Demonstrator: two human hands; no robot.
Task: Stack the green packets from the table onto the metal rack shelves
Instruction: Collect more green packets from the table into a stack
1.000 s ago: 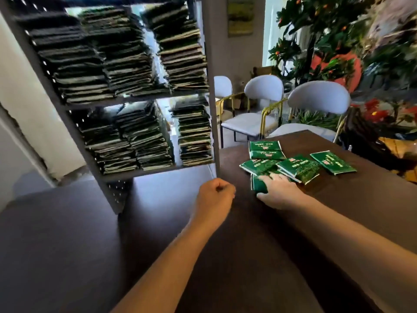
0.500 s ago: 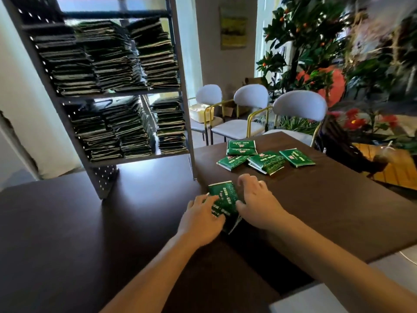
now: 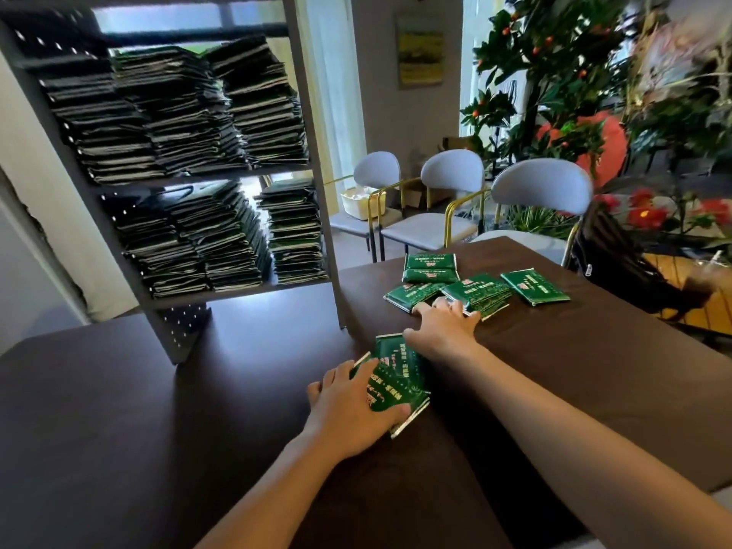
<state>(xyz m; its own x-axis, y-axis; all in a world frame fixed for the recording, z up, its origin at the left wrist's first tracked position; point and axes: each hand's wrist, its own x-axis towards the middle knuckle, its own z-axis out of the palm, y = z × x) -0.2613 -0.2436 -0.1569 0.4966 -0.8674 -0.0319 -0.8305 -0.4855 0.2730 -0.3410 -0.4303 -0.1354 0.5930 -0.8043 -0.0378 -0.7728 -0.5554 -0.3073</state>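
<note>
The left hand (image 3: 352, 414) lies low in the middle of the frame, fingers spread flat and thumb out, pressing on a small pile of green packets (image 3: 400, 384) on the dark desk (image 3: 574, 382). The right hand (image 3: 443, 328) reaches just above it, fingers straight and relaxed, its fingertips touching the near edges of the loose packets (image 3: 477, 293) farther up the desk; it holds nothing.

Those loose packets lie in a cluster right of center: a short stack of two (image 3: 429, 267) at the back, one flat packet (image 3: 412, 295) to the left, a few overlapped in the middle, and a single packet (image 3: 534, 287) lying apart to the right.

The metal rack (image 3: 317, 160) stands in the upper left of the frame on the desk, its two visible shelves packed with tall rows of stacked packets (image 3: 190, 112).

Behind the desk, three pale chairs (image 3: 540, 192) stand in a row, and leafy plants (image 3: 554, 73) with small orange fruit fill the upper right.
</note>
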